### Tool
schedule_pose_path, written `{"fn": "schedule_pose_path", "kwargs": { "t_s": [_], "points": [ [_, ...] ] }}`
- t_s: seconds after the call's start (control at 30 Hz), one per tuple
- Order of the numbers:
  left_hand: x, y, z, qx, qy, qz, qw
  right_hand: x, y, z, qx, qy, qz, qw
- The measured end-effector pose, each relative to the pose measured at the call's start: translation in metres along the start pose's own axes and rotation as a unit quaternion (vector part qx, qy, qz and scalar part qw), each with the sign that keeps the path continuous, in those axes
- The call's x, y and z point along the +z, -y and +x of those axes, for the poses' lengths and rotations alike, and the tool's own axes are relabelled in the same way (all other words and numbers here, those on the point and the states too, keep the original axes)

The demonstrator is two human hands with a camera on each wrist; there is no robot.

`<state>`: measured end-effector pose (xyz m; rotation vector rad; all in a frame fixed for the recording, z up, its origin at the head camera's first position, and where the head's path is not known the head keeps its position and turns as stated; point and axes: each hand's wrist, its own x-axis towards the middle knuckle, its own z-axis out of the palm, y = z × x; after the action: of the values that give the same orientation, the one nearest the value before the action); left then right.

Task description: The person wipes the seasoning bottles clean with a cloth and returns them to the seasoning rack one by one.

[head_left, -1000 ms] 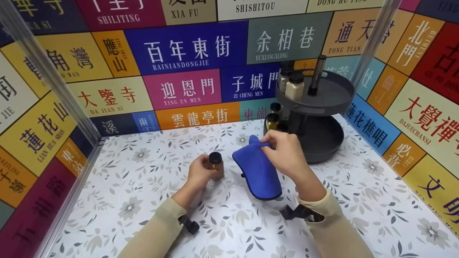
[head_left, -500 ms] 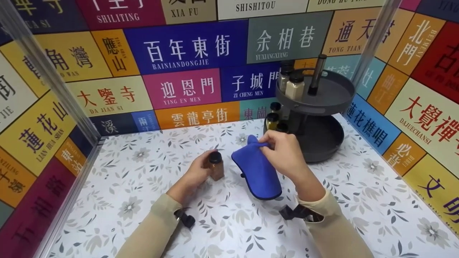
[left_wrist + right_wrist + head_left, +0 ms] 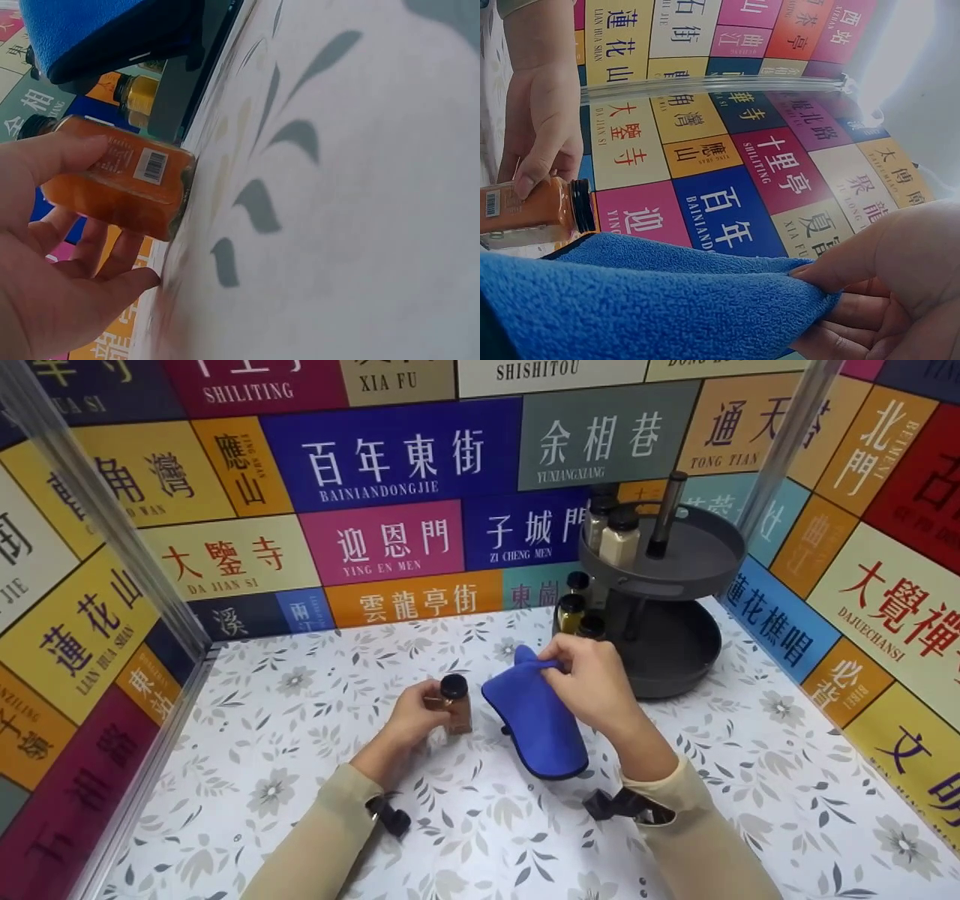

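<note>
My left hand (image 3: 411, 718) holds a small clear jar (image 3: 459, 718) with a black lid and orange-brown powder inside. The jar stands upright, its base at the tabletop. In the left wrist view, the thumb lies along the jar (image 3: 120, 180) near a barcode label, with the fingers on its other side. My right hand (image 3: 592, 679) pinches the upper edge of a blue cloth (image 3: 536, 720) with dark trim, which hangs just right of the jar. From the right wrist, the cloth (image 3: 652, 307) looks fluffy, and thumb and fingers grip one corner.
A dark grey two-tier round rack (image 3: 664, 682) stands at the back right, behind my right hand. Pale-filled jars (image 3: 619, 544) sit on its upper tier, more jars (image 3: 571, 615) on the lower. A flower-patterned cover (image 3: 300, 750) lies on the table, with sign-printed walls (image 3: 405, 457) around.
The left fingers loosened and stretched behind the jar, then closed on it again. The jar has turned a little and shifted slightly right. The cloth has drifted slightly left in the right hand.
</note>
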<state>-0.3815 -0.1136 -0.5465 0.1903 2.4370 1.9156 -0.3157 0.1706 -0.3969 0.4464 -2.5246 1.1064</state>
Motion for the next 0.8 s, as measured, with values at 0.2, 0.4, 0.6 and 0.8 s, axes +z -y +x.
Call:
{"fn": "schedule_pose_path", "kwargs": {
  "t_s": [0.2,0.4,0.6,0.8],
  "points": [
    [0.004,-0.008,-0.004,-0.014,-0.021,-0.073,0.9970,0.004,-0.003,0.002,0.005,-0.012,0.005,0.9999],
    [0.006,-0.035,-0.015,0.047,-0.043,-0.106,0.9923,0.010,-0.009,0.007,0.024,-0.039,0.018,0.9988],
    [0.015,-0.061,-0.033,0.091,-0.017,-0.185,0.9784,0.025,-0.012,0.007,0.011,-0.078,0.059,0.9952],
    [0.024,-0.079,-0.051,0.121,0.032,-0.191,0.9736,0.042,-0.005,0.002,-0.009,-0.044,0.195,0.9799]
  ]
}}
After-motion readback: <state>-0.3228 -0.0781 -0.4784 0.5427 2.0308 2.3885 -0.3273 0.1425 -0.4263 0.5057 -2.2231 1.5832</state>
